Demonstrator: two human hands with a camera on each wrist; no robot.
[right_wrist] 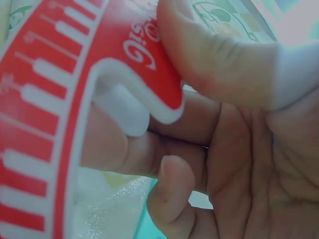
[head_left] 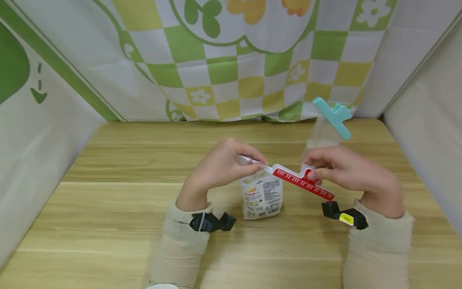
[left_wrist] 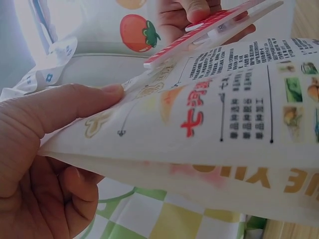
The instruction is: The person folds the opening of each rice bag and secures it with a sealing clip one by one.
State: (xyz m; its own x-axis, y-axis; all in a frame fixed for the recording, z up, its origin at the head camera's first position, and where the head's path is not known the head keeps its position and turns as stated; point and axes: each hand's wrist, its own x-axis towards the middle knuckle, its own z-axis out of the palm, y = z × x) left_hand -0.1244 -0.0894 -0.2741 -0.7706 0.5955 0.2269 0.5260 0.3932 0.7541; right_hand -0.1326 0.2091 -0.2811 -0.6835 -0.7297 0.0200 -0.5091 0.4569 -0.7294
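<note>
A white printed food bag (head_left: 261, 196) stands upright on the table, its top drawn toward the left. My left hand (head_left: 223, 164) pinches the bag's top edge between thumb and fingers. In the left wrist view, the thumb lies along the printed face (left_wrist: 199, 124). My right hand (head_left: 343, 168) squeezes the handle of a red and white bag clip (head_left: 301, 182) with a piano-key pattern. The clip slants down to the right, its left end at the bag's top corner. Its two plates look parted in the left wrist view; whether the bag lies between them I cannot tell.
Behind my right hand stands a clear bag (head_left: 321, 134) with a teal clip (head_left: 332, 118) across its top. A checked cloth (head_left: 223, 76) hangs along the table's back edge. Part of a white round rim (head_left: 162, 286) shows at the bottom.
</note>
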